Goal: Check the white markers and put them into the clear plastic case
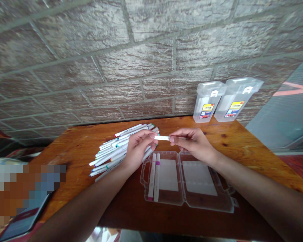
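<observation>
A white marker [162, 138] is held level between my two hands above the back edge of an open clear plastic case. My left hand [140, 144] pinches its left end, and my right hand [192, 143] pinches the right end; both tips are covered by fingers. Below lies the case [181, 174], spread flat with its two halves side by side. Two white markers with pink and purple bands [155, 176] stand lengthwise along the left side of its left half. Left of the case, a loose pile of white markers [113, 153] with coloured ends lies partly behind my left hand.
Two upright clear plastic cases [204, 101] with yellow and blue labels stand at the table's back right, near the brick wall [151, 67]. A dark flat device [22, 222] is at the lower left, beside a blurred-out area. The wooden table [70, 144] ends at the wall.
</observation>
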The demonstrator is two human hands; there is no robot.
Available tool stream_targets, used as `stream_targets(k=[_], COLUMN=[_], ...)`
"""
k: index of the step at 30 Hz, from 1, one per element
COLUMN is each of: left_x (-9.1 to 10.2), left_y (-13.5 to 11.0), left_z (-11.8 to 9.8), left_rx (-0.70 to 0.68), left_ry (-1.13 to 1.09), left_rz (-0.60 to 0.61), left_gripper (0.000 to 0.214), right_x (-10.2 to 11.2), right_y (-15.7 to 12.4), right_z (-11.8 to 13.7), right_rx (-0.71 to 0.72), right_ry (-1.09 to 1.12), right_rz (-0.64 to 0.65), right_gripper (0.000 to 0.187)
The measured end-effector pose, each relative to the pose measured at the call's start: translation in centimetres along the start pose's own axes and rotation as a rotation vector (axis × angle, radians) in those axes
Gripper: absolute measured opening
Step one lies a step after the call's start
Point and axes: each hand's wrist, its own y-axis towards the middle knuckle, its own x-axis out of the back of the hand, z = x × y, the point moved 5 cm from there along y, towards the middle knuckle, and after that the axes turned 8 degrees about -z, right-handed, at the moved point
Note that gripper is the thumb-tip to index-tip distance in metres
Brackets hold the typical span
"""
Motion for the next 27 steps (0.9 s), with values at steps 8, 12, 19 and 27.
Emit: stream_targets(k=[8, 12, 19, 27], left_x=[0.33, 0.48, 0.50, 0.68], left_y=[0.30, 0.47, 0.70, 0.96], left_z=[-0.01, 0.01, -0.16, -0.20], left_rx=[0.057, 0.060, 0.054, 0.089], left_ry=[-0.092, -0.120, -0.160, -0.224], left_rz=[-0.078, -0.087, -0.118, -0.166], left_gripper=[0.011, 0.010, 0.012, 0.013], right_x=[0.39, 0.49, 0.55, 0.66], right_y=[0.11, 0.23, 0.31, 0.15], right_z=[-0.39, -0.36, -0.27, -0.47], right_rx=[-0.061, -0.078, -0.083, -0.127], right_ry=[0.089, 0.130, 0.212, 0.276], right_rz=[-0.030, -0.048, -0.046, -0.013], right_gripper=[0.028, 0.027, 0.024, 0.021])
